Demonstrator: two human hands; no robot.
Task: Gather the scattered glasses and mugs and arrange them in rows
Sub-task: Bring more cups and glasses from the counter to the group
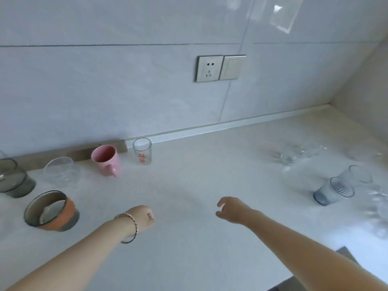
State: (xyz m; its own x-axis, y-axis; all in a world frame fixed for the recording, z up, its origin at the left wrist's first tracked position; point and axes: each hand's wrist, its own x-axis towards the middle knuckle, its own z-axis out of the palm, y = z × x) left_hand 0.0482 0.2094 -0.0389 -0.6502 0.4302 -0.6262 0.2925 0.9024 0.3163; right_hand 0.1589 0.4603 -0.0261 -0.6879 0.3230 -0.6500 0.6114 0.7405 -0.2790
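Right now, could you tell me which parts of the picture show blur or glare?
Head view: the clear glasses at the right edge smear with motion blur, as does the clear glass cluster at back right; the pink ceramic mug and the clear tumbler with red print look sharp; a window reflection glares on the glossy wall tile.

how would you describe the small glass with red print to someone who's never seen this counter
Start at the wall socket, then look down and left to the back edge of the counter. A small upright clear glass stands there, just right of the pink mug. It alone carries red print on its side.
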